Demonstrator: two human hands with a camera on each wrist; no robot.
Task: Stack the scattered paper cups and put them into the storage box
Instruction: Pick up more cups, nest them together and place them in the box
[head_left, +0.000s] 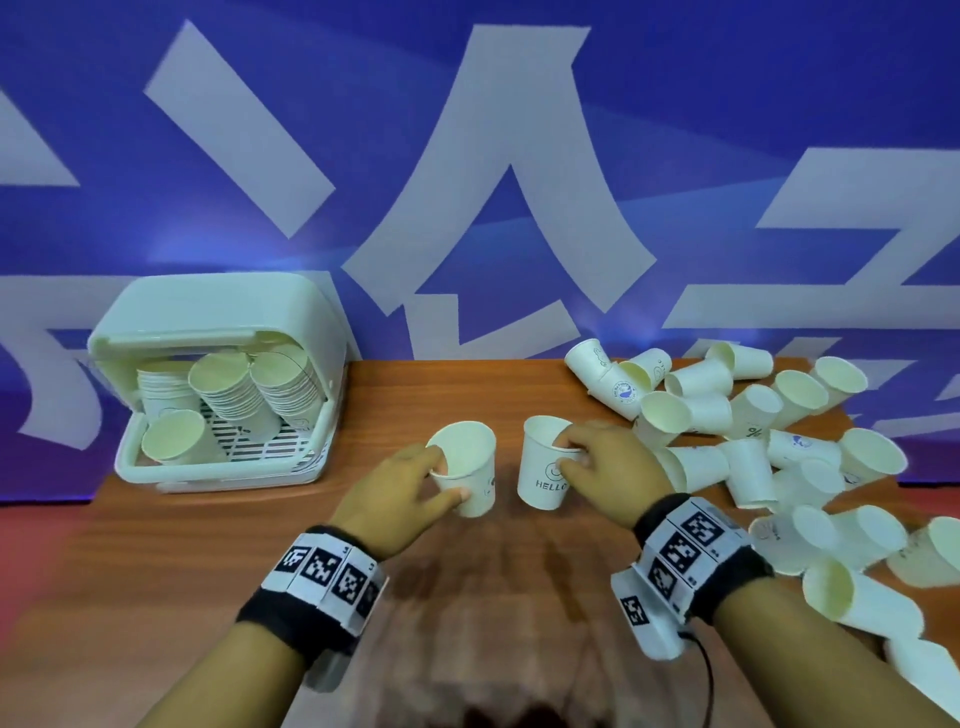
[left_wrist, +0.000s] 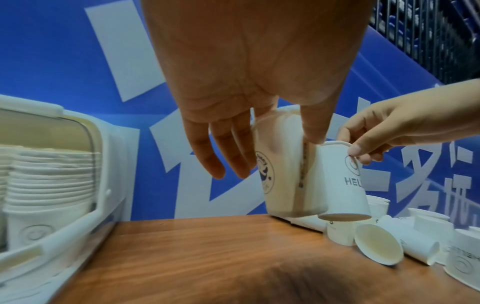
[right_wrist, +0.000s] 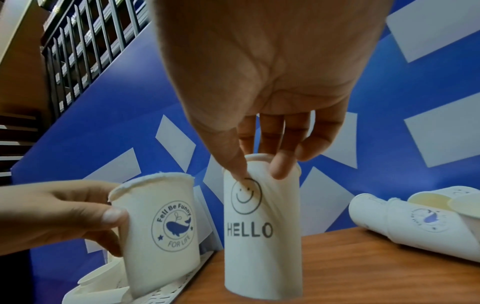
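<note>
My left hand (head_left: 415, 483) pinches the rim of a white whale-logo cup (head_left: 467, 467), held upright above the wooden table (head_left: 260, 545); the same whale cup (right_wrist: 161, 232) shows in the right wrist view and as whale cup (left_wrist: 283, 164) in the left wrist view. My right hand (head_left: 602, 462) pinches the rim of a "HELLO" smiley cup (head_left: 543, 473), upright just right of it; that HELLO cup (right_wrist: 262, 236) is squeezed at its rim, and HELLO cup (left_wrist: 340, 181) hangs beside the whale cup. The white storage box (head_left: 218, 467) stands open at left, holding stacks of cups (head_left: 244, 395).
Many loose paper cups (head_left: 779, 452) lie scattered on their sides across the right side of the table, down to its right front edge. A blue banner wall (head_left: 467, 156) runs close behind the table. Bare wood lies between the box and my hands.
</note>
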